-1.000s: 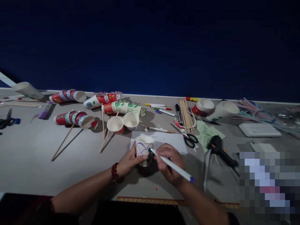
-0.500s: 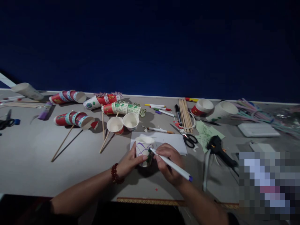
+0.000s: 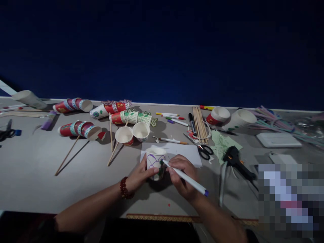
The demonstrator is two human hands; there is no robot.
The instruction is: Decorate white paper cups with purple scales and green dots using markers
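Note:
A white paper cup (image 3: 153, 161) with purple curved lines and a green patch is held upright by my left hand (image 3: 141, 176), its thumb across the cup's front. Between the fingers of my right hand (image 3: 184, 175) is a white marker (image 3: 190, 181) with a purple end. The marker's tip meets the cup's right side beside the green patch. Behind the cup, a sheet of white paper (image 3: 181, 153) lies flat. Two white cups, one at the left (image 3: 124, 135) and one at the right (image 3: 141, 131), stand farther back.
Decorated cup chains, such as a green-patterned one (image 3: 131, 117), lie at the back left. Loose markers (image 3: 177, 120), wooden sticks (image 3: 200, 125) and black scissors (image 3: 205, 152) are behind my right hand. A black glue gun (image 3: 238, 162) lies on the right, beside crumpled green paper (image 3: 222, 143).
Almost nothing differs. Both hands keep the same hold on the cup and the marker, and the marker's tip stays at the cup's right side.

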